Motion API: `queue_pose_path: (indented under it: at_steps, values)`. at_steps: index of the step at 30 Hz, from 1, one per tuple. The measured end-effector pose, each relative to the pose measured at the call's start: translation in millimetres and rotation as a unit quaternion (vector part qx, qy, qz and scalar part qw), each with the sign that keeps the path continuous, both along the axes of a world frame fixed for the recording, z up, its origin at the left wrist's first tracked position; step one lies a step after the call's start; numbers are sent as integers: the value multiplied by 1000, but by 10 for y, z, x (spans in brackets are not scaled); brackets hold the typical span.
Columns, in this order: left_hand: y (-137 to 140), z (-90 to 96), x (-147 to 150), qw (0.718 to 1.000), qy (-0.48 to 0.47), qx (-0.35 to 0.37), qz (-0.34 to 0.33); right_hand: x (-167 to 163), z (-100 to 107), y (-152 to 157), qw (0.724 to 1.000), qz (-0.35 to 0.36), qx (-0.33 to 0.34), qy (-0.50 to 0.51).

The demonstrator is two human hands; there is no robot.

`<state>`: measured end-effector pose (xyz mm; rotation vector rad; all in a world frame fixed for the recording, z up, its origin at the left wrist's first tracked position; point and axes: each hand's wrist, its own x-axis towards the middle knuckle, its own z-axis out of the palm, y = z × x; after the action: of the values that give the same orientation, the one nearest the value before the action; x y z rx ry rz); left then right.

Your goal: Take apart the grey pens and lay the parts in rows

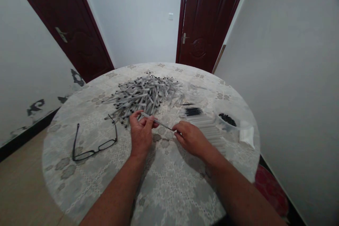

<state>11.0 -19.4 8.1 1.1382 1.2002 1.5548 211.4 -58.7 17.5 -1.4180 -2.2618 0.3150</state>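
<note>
My left hand (140,134) is closed on a slim whitish pen barrel (156,122), held at a slant above the table. From its lower right end a thin dark rod (169,128) runs to my right hand (192,137), whose thumb and fingers pinch its far end. The rod looks like a pen refill, but its tip is hidden in the fingers. Just beyond my left hand lies a large heap of pens (148,95), grey-white with dark ends. Beside my right hand, pale thin tubes with dark ends, apparently refills (209,127), lie in a row.
A clear round tub (242,124) at the right holds small black parts (227,119). Against it rests a white packet (247,137). Black-framed glasses (91,152) lie unfolded at the left. Clear plastic (194,90) sits behind the refills. A patterned cloth (169,183) covers the round table.
</note>
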Motion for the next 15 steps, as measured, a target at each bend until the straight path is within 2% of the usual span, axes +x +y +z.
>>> queue_pose_path:
  at_steps: [5, 8, 12, 15]
  values:
    - [78, -30, -81, 998, -29, 11, 50, 272, 187, -136, 995, 28, -94, -6]
    - [105, -46, -102, 998, -36, 12, 58, 405, 282, -174, 993, 4, -108, 38]
    - [105, -83, -77, 999, -19, 6, 50, 474, 340, -30, 986, -96, -52, 128]
    - [92, -123, -44, 999, 7, -2, 35, 461, 319, 193, 948, -201, -49, 243]
